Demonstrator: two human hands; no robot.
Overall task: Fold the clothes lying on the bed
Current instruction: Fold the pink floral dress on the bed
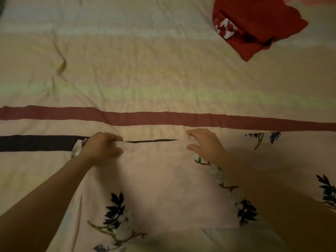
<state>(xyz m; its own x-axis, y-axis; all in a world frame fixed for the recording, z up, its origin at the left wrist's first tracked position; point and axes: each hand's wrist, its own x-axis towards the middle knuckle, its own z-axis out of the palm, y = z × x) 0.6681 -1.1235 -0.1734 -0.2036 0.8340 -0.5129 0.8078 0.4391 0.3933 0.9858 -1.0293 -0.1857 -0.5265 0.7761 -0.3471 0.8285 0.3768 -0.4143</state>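
Note:
A pale pink cloth with dark blue and white flower prints (160, 180) lies flat on the bed in front of me, partly folded, its far edge near the dark stripe. My left hand (101, 147) pinches that far edge at the cloth's left corner. My right hand (204, 144) rests on the far right part of the cloth with fingers spread, holding nothing. A folded red garment with white lettering (254, 24) lies at the far right of the bed.
The bed sheet (145, 70) is cream with pale bands, a maroon stripe (163, 118) and a black stripe (36, 142) running across. It is wrinkled at the far left. The lighting is dim.

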